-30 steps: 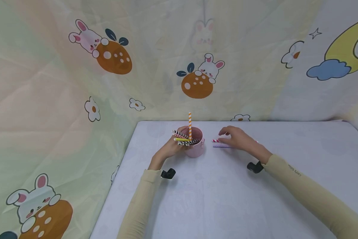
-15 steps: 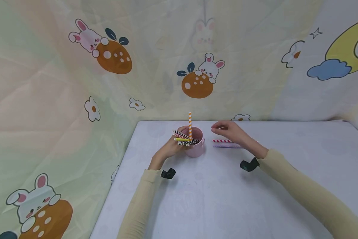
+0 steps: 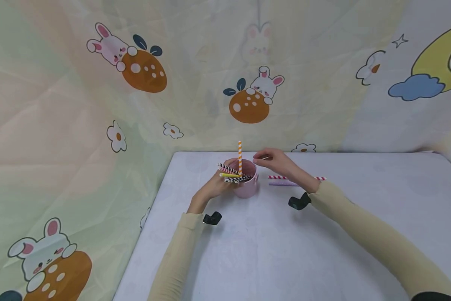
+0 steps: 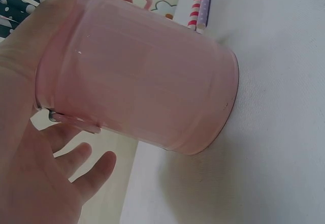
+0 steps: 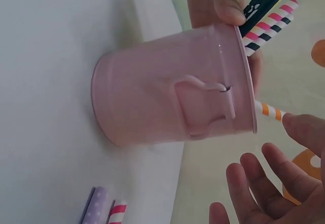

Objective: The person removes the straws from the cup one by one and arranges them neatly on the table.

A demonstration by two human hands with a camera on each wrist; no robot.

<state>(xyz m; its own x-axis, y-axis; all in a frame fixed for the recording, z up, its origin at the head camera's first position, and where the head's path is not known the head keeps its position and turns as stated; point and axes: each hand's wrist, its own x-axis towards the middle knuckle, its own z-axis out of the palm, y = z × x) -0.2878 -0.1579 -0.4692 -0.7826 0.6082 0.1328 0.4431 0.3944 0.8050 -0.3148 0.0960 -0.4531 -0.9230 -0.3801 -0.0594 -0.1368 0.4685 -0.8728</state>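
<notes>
A pink bucket [image 3: 247, 191] stands upright on the table, a wire handle [image 5: 177, 104] folded against its side. My left hand [image 3: 216, 186] holds it at the rim, thumb near the top; several fingers reach out loosely below in the left wrist view. Paper straws in black-and-white [image 5: 269, 35], pink-striped and yellow lean out over the left rim. One orange-striped straw [image 3: 240, 152] stands up from the bucket. By the right rim is my right hand [image 3: 280, 162], fingers apart in the right wrist view and holding nothing, the thumb overlapping the orange straw there.
A red-striped straw [image 3: 277, 177] and a purple dotted straw [image 3: 283, 183] lie side by side on the white table [image 3: 255, 251], right of the bucket, partly under my right forearm. A curtain [image 3: 195, 83] with rabbit prints hangs behind.
My right hand has risen from above the straws lying on the table and moved left to the bucket's rim. My left hand and the bucket have stayed in place.
</notes>
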